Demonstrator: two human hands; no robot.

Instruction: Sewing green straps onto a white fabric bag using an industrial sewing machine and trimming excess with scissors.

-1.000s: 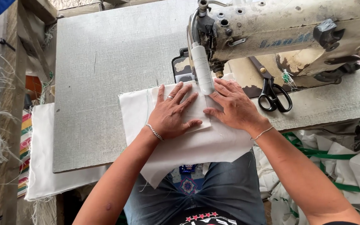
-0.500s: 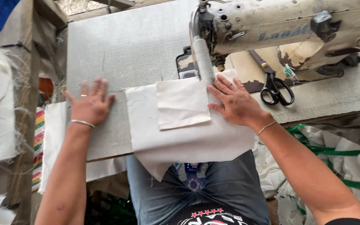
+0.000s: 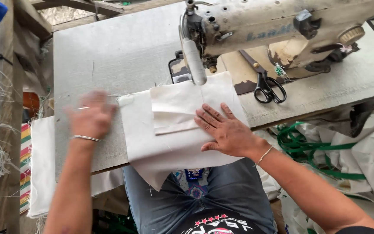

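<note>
Currently, the head view shows one work position at a sewing machine [image 3: 282, 26] on a grey table [image 3: 117, 52].

Right hand [image 3: 228, 132]: the fingers [image 3: 208, 118] lie flat and spread, palm down. They grip nothing; they press the cream cloth [image 3: 161, 149] onto the table. A smaller folded piece [image 3: 174, 110] lies on the cloth, just ahead of and beside the fingertips, and its far edge reaches the needle area under the machine head.

Left hand [image 3: 92, 116]: it is blurred. The fingers appear open and flat, and they appear to hold nothing. The cloth edge lies just beside them, toward the right hand. Contact with the cloth cannot be confirmed.

Hazards, as judged from this position:
- Only one hand pins the work. The folded piece is likely to slide or skew out of line with the cloth beneath it.
- The near corner of the cloth hangs over the table edge, below the right palm. Its weight can drag the stack toward the lap.
- The scissors [image 3: 268, 89] lie beyond the right fingertips, well apart; a sideways sweep can snag them.
</note>
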